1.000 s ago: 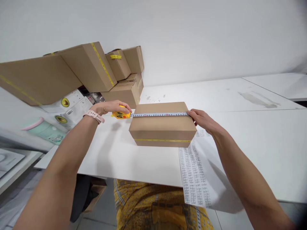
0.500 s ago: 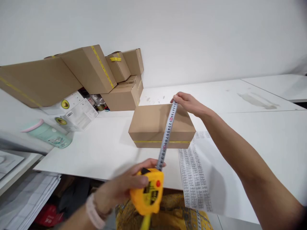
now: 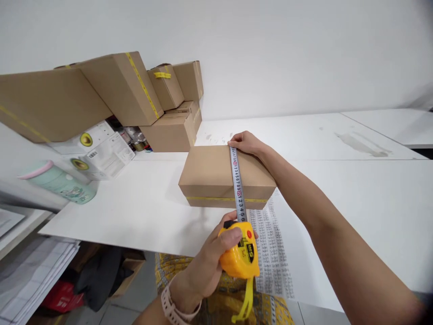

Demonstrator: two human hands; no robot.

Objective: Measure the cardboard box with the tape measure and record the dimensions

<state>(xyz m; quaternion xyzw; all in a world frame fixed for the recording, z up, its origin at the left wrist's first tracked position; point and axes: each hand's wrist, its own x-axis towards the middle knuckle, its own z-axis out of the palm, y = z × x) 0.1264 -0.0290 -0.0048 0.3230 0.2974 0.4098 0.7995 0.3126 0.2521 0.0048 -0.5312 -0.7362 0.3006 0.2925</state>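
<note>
A yellow tape measure (image 3: 238,250) with a wrist strap is gripped in my left hand (image 3: 209,253), in front of the table's near edge. Its silver blade runs away from me across the top of a brown cardboard box (image 3: 209,167) with a yellow strip along its front side. At the box's far edge, my right hand (image 3: 246,142) pinches the blade's end. The blade crosses the box a little right of its middle. My right forearm passes over the box's right corner.
Several cardboard boxes (image 3: 118,90) are stacked at the back left. White avocado-print cartons (image 3: 104,155) and a mint tumbler (image 3: 64,183) stand before them. A printed sheet (image 3: 274,253) lies on the white table (image 3: 355,216). Papers (image 3: 43,271) sit on a lower left shelf.
My left hand has moved right with the tape measure, and my right hand has shifted left along the box's far edge. The slanted blade now lies nearly straight across the box.
</note>
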